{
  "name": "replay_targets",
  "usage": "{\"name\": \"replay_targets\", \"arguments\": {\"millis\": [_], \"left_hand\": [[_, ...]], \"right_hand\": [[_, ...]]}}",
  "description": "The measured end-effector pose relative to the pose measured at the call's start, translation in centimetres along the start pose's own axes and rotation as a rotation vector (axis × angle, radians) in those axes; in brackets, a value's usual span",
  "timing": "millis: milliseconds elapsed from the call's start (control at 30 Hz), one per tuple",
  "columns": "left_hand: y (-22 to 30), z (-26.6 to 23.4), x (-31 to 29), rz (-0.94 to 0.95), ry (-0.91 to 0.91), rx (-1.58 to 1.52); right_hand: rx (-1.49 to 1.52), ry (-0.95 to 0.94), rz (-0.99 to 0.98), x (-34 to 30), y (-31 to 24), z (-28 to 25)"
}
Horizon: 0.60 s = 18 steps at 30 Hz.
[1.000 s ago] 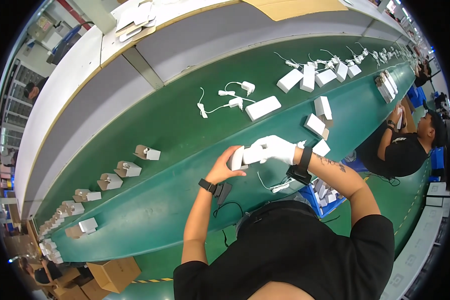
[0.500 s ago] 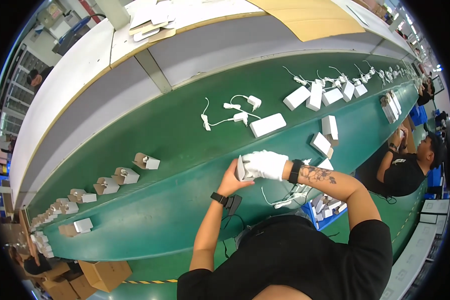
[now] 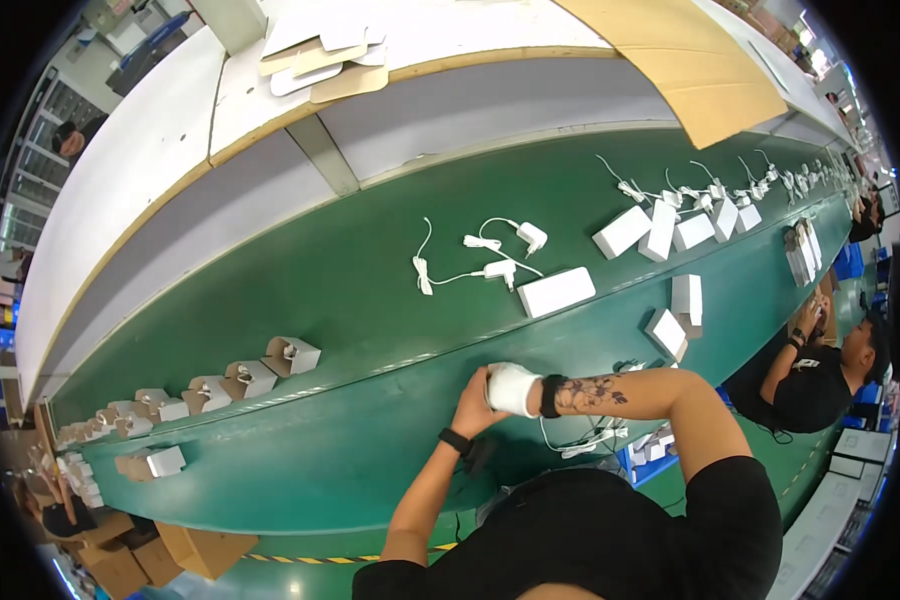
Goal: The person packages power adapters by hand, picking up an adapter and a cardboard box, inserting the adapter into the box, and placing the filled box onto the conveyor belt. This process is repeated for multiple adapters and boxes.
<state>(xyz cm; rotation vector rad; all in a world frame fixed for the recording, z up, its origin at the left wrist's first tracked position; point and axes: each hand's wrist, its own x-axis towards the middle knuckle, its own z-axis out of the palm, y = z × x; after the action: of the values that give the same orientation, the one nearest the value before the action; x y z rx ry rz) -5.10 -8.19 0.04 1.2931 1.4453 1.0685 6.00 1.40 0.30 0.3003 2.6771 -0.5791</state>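
My left hand point(image 3: 474, 408), bare with a black wrist strap, and my right hand point(image 3: 513, 389), in a white glove, are pressed together over the near part of the green bench. Both look closed around a small white box, which they now hide almost wholly; its open flap showed between them a moment ago. The right hand's fingertips are out of sight. Beyond the hands lie a closed white box point(image 3: 558, 293) and white power adapters with cables point(image 3: 500, 270). White cables point(image 3: 585, 437) lie beside my right forearm.
Open boxes with flaps raised point(image 3: 291, 356) form a row at left. Several white boxes point(image 3: 622, 232) with adapters stand at far right. A blue bin point(image 3: 652, 460) of small boxes sits by my right side. A co-worker point(image 3: 815, 385) works on the right. Flat cardboard point(image 3: 340, 70) lies on the shelf.
Both hands have come closer to my body and closer together, and the box between them has gone out of sight. The view has shifted slightly, so the bench things appear lower.
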Motion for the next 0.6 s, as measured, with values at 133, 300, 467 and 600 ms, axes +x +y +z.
{"name": "replay_targets", "arguments": {"millis": [133,300,467,600], "left_hand": [[-1.1,-2.7,-0.6,0.048,0.163,0.114],[-1.0,-12.9,4.1,-0.038,0.543,0.27],[-5.4,-13.8,4.3,0.055,0.874,0.064],[0.4,-10.3,1.2,0.156,1.072,0.269]], "right_hand": [[-0.083,0.308,-0.186,-2.2,2.1,-7.9],[-0.744,0.708,-0.238,2.6,13.2,-12.3],[-0.536,0.111,-0.296,6.8,15.4,-9.2],[-0.266,0.201,-0.248,6.7,15.3,-8.3]]}}
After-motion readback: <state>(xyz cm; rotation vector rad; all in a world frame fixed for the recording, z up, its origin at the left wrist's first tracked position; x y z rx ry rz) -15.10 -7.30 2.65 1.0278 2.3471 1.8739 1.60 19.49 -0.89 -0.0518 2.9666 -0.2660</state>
